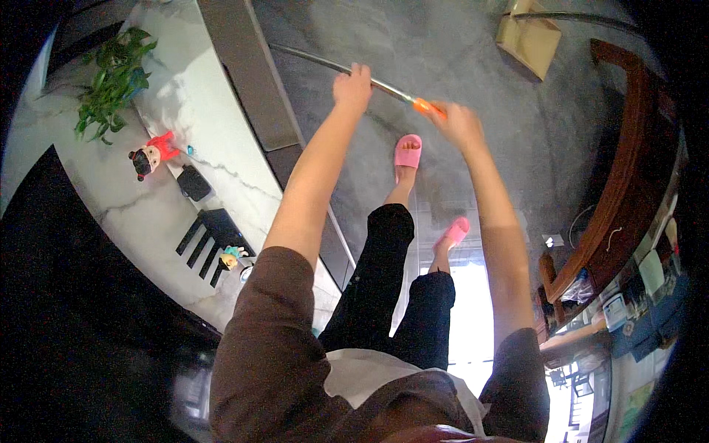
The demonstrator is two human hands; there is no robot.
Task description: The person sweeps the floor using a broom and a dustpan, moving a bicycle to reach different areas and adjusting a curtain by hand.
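Note:
A long metal pole (391,90) with an orange grip (426,107) slants across in front of me; its kind cannot be told, as its far left end passes out of sight by the low cabinet. My left hand (353,88) is closed around the metal shaft. Farther along to the right, my right hand (459,124) is wrapped over the orange grip, slightly blurred. Both arms reach forward over the grey floor (443,52). Below the pole are my feet in pink slippers (408,150).
On the left runs a cabinet with a white marble-like top (229,166), bearing a leafy plant (111,85) and a red figurine (155,155). A beige dustpan (530,43) stands at the far right. Curved-looking dark wooden furniture (639,162) lines the right side.

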